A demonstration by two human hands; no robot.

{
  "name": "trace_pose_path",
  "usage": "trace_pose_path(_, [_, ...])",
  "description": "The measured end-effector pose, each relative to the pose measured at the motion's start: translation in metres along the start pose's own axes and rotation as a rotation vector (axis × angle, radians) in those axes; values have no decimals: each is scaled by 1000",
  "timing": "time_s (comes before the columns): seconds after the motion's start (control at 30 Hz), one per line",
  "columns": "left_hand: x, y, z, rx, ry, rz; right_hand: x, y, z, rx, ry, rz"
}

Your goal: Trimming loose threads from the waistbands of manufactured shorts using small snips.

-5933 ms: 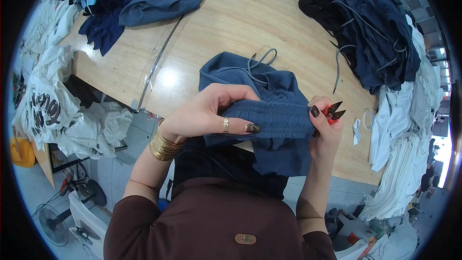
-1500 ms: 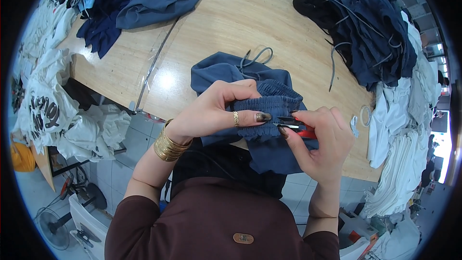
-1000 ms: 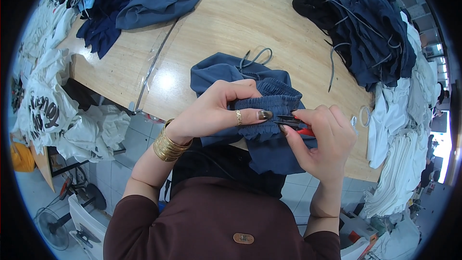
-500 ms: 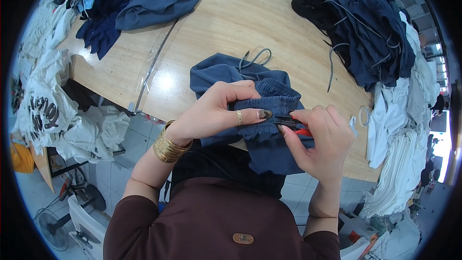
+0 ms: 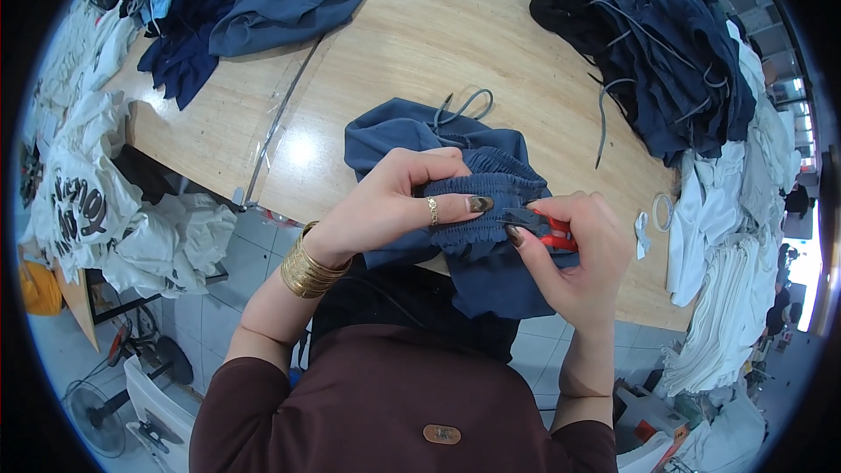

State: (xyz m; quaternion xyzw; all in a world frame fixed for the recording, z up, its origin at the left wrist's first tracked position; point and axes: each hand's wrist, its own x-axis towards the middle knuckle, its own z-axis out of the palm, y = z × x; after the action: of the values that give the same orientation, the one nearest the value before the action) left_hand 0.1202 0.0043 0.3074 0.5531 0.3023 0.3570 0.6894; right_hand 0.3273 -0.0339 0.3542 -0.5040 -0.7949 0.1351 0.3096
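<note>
A dark blue garment [image 5: 495, 285] with a gathered elastic waistband [image 5: 504, 184] and a grey drawstring lies at the table's near edge, part of it hanging over. My left hand [image 5: 385, 201] is closed on the waistband, thumb on top and fingers tucked into the cloth. In my right hand [image 5: 591, 258] is a pair of thread snips [image 5: 558, 235] with red handles, held between thumb and fingers. Their dark blades lie at the waistband, just right of my left thumb. Whether they touch a thread is too small to tell.
Dark garments with drawstrings [image 5: 666, 52] are heaped at the far right. More dark blue clothes [image 5: 289, 13] lie far left. White garments hang at the left [image 5: 88, 201], and a white stack [image 5: 723, 315] stands right. A small silver tool [image 5: 641, 236] rests on the wooden table [image 5: 420, 44].
The snips have drawn back slightly to the right, and more of their red handles shows. My left hand and the garment have barely shifted.
</note>
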Motion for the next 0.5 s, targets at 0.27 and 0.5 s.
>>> trace_pose_path(0.27, [1, 0, -1, 60, -27, 21, 1, 0, -2, -87, 0, -57])
trace_pose_path(0.5, [1, 2, -1, 63, -35, 23, 2, -1, -5, -154, -28, -106])
